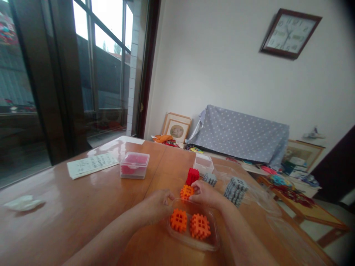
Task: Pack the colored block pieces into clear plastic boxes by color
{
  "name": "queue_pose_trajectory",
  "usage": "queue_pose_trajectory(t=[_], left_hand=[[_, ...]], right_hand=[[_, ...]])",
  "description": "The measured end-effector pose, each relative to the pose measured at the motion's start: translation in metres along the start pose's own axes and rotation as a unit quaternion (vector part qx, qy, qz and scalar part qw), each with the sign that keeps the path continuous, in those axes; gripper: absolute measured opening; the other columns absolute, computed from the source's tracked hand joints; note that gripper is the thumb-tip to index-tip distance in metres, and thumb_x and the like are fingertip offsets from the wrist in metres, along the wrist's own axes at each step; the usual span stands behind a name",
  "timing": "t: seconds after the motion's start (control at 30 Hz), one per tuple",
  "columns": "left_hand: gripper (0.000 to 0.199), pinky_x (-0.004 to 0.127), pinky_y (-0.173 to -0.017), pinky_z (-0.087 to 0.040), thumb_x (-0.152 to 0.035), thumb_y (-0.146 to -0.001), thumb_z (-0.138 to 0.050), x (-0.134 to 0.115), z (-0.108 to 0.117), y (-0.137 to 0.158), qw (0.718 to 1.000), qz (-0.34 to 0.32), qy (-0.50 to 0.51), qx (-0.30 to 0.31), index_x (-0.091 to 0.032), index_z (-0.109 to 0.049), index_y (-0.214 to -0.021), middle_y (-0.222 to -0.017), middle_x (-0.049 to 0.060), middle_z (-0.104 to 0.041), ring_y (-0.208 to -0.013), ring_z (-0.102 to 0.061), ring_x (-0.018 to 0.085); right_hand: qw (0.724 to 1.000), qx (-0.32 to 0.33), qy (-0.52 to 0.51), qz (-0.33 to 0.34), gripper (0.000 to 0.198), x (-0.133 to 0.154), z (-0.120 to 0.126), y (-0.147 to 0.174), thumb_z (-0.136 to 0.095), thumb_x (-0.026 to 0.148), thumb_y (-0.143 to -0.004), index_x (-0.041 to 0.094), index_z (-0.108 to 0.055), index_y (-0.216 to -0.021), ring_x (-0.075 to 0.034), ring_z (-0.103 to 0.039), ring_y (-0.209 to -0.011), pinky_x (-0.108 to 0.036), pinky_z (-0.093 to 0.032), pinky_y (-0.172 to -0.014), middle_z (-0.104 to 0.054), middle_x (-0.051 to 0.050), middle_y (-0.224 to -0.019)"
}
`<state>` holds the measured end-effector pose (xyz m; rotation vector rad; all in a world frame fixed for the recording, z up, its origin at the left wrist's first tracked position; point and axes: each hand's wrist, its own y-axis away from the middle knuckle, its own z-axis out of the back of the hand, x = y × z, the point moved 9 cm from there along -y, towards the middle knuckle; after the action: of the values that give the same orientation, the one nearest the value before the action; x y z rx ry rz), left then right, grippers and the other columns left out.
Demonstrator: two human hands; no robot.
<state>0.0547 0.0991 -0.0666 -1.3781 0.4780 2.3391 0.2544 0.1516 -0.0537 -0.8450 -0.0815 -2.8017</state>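
My right hand (206,194) pinches an orange interlocking block (187,192) between thumb and fingers, just beyond the far rim of a clear plastic tray (191,246). In the tray lie two stacks of orange window-pattern blocks, one on the left (178,220) and one on the right (199,226). Beside the tray's left rim is my left hand (158,207), its fingers bent, thumb and forefinger a little apart, with nothing visible between them. A red block stack (192,176) stands right behind the held block. Grey blocks (210,179) sit past my right fingers.
A taller grey block stack (235,191) stands to the right. Behind are an open clear box (203,163) and a lidded box with pink contents (134,165). Written paper (93,165) and a crumpled tissue (24,203) lie left. Clear plastic lids (257,195) lie along the right edge.
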Motion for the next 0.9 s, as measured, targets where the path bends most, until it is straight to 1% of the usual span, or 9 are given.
queue_pose_trajectory(t=[0.1,0.17,0.23,0.27,0.37,0.47,0.63,0.77,0.9], left_hand=[[0.034,0.022,-0.044,-0.025,-0.042,-0.081,-0.062,-0.003,-0.002,0.001,1.000,-0.001,0.005,0.007,-0.014,-0.069,-0.100,-0.062,-0.003,-0.061,-0.049,-0.045,0.010],[0.034,0.022,-0.044,-0.025,-0.040,-0.080,-0.062,-0.004,-0.001,0.000,1.000,-0.004,0.007,0.001,-0.015,-0.070,-0.101,-0.062,-0.003,-0.061,-0.050,-0.045,0.010],[0.035,0.022,-0.045,-0.025,-0.037,-0.079,-0.062,-0.002,-0.001,0.000,1.000,-0.003,0.013,-0.003,-0.014,-0.069,-0.104,-0.061,-0.004,-0.059,-0.050,-0.046,0.011],[0.036,0.022,-0.045,-0.025,-0.037,-0.078,-0.063,-0.001,-0.001,-0.001,1.000,-0.002,0.017,-0.003,-0.014,-0.069,-0.105,-0.061,-0.004,-0.059,-0.050,-0.047,0.011],[0.040,0.022,-0.045,-0.024,-0.044,-0.081,-0.062,0.000,-0.002,-0.001,1.000,-0.004,0.024,0.000,-0.012,-0.068,-0.105,-0.062,-0.003,-0.060,-0.050,-0.048,0.011],[0.042,0.022,-0.046,-0.024,-0.050,-0.084,-0.061,-0.002,-0.002,-0.001,1.000,-0.011,0.028,0.002,-0.013,-0.068,-0.101,-0.064,-0.001,-0.063,-0.052,-0.052,0.012],[0.039,0.022,-0.046,-0.026,-0.042,-0.082,-0.062,-0.005,-0.001,0.001,1.000,-0.008,0.026,0.005,-0.012,-0.067,-0.106,-0.063,-0.001,-0.062,-0.052,-0.053,0.012],[0.039,0.022,-0.046,-0.029,-0.038,-0.080,-0.062,-0.001,-0.001,0.000,1.000,-0.007,0.028,0.004,-0.012,-0.067,-0.108,-0.065,-0.001,-0.064,-0.054,-0.056,0.013],[0.038,0.021,-0.046,-0.029,-0.039,-0.079,-0.064,0.006,-0.001,-0.002,1.000,-0.006,0.025,0.000,-0.013,-0.068,-0.107,-0.067,0.000,-0.066,-0.054,-0.056,0.013]], right_hand=[[1.000,-0.019,-0.012,0.002,0.040,0.013,0.017,0.016,-0.077,0.035,-0.074,0.016,-0.065,-0.107,-0.017,-0.059,-0.082,-0.027,-0.044,-0.070,-0.067,-0.003,-0.096],[1.000,-0.020,-0.020,0.011,0.042,0.027,0.025,0.033,-0.077,0.040,-0.075,0.018,-0.064,-0.108,-0.019,-0.060,-0.085,-0.028,-0.045,-0.073,-0.067,-0.003,-0.096],[0.999,-0.012,-0.031,0.038,0.041,0.046,0.030,0.051,-0.076,0.039,-0.077,0.020,-0.064,-0.111,-0.019,-0.061,-0.089,-0.029,-0.045,-0.076,-0.067,-0.003,-0.100],[0.999,-0.006,-0.027,0.043,0.039,0.053,0.030,0.060,-0.076,0.038,-0.077,0.020,-0.064,-0.110,-0.019,-0.061,-0.088,-0.029,-0.045,-0.076,-0.067,-0.003,-0.098],[0.999,0.020,0.002,0.044,0.033,0.069,0.022,0.080,-0.077,0.036,-0.075,0.022,-0.064,-0.101,-0.019,-0.061,-0.083,-0.028,-0.043,-0.071,-0.067,-0.001,-0.092],[0.998,0.044,0.036,0.036,0.028,0.077,0.009,0.089,-0.077,0.032,-0.072,0.024,-0.064,-0.095,-0.018,-0.060,-0.077,-0.027,-0.039,-0.066,-0.068,0.000,-0.087],[0.996,0.053,0.068,0.038,0.024,0.086,-0.007,0.091,-0.077,0.035,-0.072,0.024,-0.064,-0.090,-0.017,-0.057,-0.069,-0.027,-0.030,-0.058,-0.068,0.001,-0.081],[0.994,0.059,0.084,0.028,0.026,0.086,-0.014,0.090,-0.078,0.038,-0.071,0.024,-0.065,-0.089,-0.016,-0.057,-0.069,-0.028,-0.028,-0.059,-0.069,0.001,-0.081],[0.994,0.051,0.087,0.029,0.027,0.085,-0.017,0.088,-0.079,0.038,-0.070,0.024,-0.066,-0.089,-0.017,-0.056,-0.070,-0.028,-0.027,-0.059,-0.069,0.001,-0.082]])
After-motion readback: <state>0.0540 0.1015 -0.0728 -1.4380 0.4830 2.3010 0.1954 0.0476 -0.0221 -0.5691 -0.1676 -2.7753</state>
